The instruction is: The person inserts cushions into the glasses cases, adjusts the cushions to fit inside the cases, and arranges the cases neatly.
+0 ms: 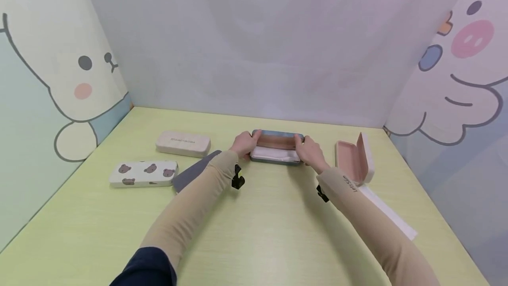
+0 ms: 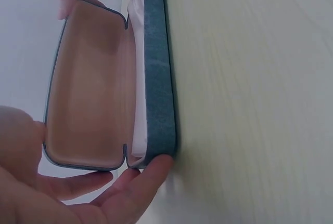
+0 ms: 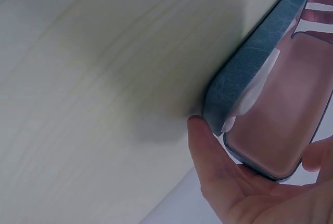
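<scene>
A blue-green glasses case (image 1: 278,139) with a brown-pink lining stands on the table with its lid raised. A folded white cloth (image 1: 274,154) lies in its base. My left hand (image 1: 244,144) grips the left end, thumb at the lid's edge and fingers along the end of the base, as the left wrist view shows on the case (image 2: 160,78). At the other end my right hand (image 1: 311,153) holds the case (image 3: 255,52) too, its thumb by the lid's rim and a fingertip at the corner of the base.
Left of the hands are a pale lettered case (image 1: 182,141), a white bear-print case (image 1: 147,171) and a dark grey flat piece (image 1: 192,173), partly behind the left sleeve. On the right stand an open pink-lined case (image 1: 347,158) and a white strip (image 1: 390,213). A wall (image 1: 258,56) borders the back.
</scene>
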{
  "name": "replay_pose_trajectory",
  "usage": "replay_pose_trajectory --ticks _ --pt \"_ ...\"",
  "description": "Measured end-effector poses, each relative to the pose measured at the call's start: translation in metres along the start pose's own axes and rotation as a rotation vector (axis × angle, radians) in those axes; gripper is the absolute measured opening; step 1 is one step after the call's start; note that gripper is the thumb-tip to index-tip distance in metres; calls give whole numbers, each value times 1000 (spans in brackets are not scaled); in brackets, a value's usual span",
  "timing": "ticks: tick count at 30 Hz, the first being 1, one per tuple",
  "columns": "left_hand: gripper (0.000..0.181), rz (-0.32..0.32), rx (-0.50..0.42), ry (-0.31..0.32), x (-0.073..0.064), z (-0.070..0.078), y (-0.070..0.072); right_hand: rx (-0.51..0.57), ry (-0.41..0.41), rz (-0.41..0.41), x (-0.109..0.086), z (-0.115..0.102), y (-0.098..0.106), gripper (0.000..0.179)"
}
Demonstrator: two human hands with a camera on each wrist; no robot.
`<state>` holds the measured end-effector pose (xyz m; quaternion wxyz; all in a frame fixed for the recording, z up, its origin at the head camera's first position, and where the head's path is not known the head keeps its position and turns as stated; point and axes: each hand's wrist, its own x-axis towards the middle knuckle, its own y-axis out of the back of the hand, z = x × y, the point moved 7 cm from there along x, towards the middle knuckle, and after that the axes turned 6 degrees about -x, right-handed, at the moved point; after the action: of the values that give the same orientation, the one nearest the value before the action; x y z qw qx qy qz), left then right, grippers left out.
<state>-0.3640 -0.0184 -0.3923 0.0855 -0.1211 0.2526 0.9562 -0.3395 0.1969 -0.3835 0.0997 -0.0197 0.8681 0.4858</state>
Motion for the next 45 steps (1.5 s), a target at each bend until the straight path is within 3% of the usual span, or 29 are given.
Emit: replay_pose_trajectory --ticks 7,18,23,32,45 --pt "62 -23 -4 -1 -1 3 1 133 15 -28 1 0 0 67" --pt "62 -132 -64 15 -3 -3 1 270 14 -156 3 0 -1 60" --pt "58 -168 -80 -3 -6 -3 1 263 24 -200 3 -2 -4 55" --pt "59 -213 -81 2 -10 -5 -4 252 36 -292 1 1 -8 65" --pt "52 -229 -21 -39 -8 -1 -1 278 44 -307 0 -1 -5 48"
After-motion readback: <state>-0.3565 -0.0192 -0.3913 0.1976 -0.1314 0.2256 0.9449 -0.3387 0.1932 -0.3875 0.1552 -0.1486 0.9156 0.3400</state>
